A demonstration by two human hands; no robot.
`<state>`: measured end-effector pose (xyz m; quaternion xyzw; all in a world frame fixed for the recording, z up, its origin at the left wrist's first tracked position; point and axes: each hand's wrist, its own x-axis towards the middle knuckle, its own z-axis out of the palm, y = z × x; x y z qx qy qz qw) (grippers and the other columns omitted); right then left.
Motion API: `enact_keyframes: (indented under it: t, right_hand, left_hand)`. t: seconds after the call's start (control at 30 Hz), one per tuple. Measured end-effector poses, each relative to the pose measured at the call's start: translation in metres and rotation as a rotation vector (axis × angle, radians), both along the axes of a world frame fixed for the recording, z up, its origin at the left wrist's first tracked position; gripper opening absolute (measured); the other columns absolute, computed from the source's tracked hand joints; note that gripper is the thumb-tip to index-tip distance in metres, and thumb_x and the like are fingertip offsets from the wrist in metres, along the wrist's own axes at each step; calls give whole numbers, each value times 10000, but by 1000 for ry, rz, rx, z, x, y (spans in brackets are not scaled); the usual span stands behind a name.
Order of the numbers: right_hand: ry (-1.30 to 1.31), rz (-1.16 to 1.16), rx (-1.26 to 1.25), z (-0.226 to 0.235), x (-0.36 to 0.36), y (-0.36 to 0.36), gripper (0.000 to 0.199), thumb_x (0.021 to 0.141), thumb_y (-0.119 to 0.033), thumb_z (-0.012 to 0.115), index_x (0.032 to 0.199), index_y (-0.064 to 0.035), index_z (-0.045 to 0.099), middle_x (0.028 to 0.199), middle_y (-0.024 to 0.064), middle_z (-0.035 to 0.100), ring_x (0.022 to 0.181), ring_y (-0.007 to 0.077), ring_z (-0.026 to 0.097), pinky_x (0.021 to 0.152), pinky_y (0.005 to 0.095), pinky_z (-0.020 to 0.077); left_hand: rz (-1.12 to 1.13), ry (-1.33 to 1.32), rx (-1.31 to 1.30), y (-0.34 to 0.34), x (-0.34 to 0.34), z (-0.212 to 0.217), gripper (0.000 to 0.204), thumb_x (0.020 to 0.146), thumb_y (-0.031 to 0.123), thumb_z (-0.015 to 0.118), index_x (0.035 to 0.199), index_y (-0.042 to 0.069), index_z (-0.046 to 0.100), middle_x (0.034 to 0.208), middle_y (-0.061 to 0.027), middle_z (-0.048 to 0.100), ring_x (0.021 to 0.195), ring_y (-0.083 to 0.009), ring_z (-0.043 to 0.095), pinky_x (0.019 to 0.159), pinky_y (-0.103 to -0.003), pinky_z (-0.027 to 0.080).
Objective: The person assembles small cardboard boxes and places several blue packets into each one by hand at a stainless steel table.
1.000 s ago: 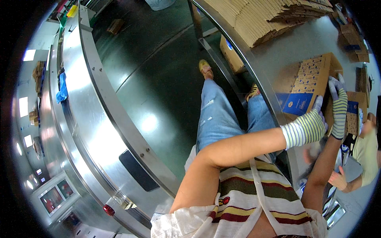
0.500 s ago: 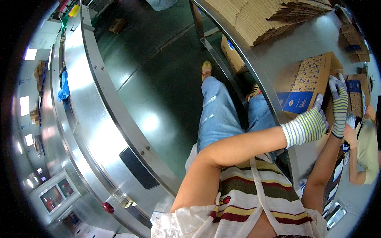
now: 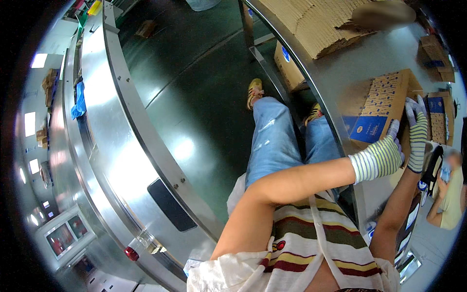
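A printed brown and blue cardboard box (image 3: 384, 100) lies tilted on the metal table at my right, its open end toward my hands. My left hand (image 3: 378, 158), in a striped knit glove, is closed on the box's near edge, thumb along the outside and the other fingers partly hidden. On the far side of the opening, my right hand (image 3: 417, 134), in a matching glove, grips the edge with its fingers reaching along the cardboard. The inside of the box is mostly hidden.
A stack of flat cardboard (image 3: 311, 22) lies farther along the metal table (image 3: 340, 63). Another printed box (image 3: 440, 114) stands beyond my right hand, near a co-worker (image 3: 450, 199). At left runs a steel counter (image 3: 116, 141) bearing a dark phone-like slab (image 3: 171, 204). Below the table sits a carton (image 3: 288, 68).
My view has shifted slightly, while both hands keep their hold on the box. The co-worker's hands have drawn back from near my right wrist. My left foot has turned a little.
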<state>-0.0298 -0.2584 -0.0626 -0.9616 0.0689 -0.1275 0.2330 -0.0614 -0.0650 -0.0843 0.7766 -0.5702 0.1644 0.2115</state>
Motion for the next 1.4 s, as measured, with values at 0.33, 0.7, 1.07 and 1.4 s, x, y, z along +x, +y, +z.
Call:
enact_keyframes:
  t: [0.33, 0.7, 1.07, 1.4]
  right_hand:
    - [25, 59, -58, 0, 0, -8, 270, 915, -135, 516, 1154, -51, 609, 1305, 106, 507, 1343, 277, 309, 1104, 387, 257]
    - [-186, 98, -228, 21, 4, 23, 335, 849, -376, 613, 944, -62, 682, 1088, 133, 638, 1212, 326, 459, 1024, 431, 349]
    - [-247, -27, 74, -4, 0, 27, 252, 806, -306, 685, 891, -69, 686, 1014, 78, 671, 1234, 324, 445, 1062, 440, 326]
    - [-231, -35, 162, 7, -7, 27, 282, 820, -326, 659, 874, -49, 661, 1016, 88, 664, 1235, 342, 437, 1035, 449, 356]
  left_hand:
    - [30, -46, 29, 2, 0, 4, 250, 827, 229, 498, 922, 34, 622, 770, -116, 644, 797, -303, 629, 971, -667, 314]
    - [39, 65, -162, 7, 10, 3, 83, 788, 204, 563, 736, 140, 566, 650, -36, 525, 682, -220, 551, 1024, -556, 304]
    - [-14, -19, -68, 17, 9, 19, 299, 797, 351, 649, 737, 91, 517, 628, -62, 507, 622, -250, 536, 1013, -494, 355]
    - [-5, -110, -140, 12, 5, 16, 327, 730, 351, 705, 709, 79, 525, 675, -79, 530, 654, -250, 536, 961, -473, 415]
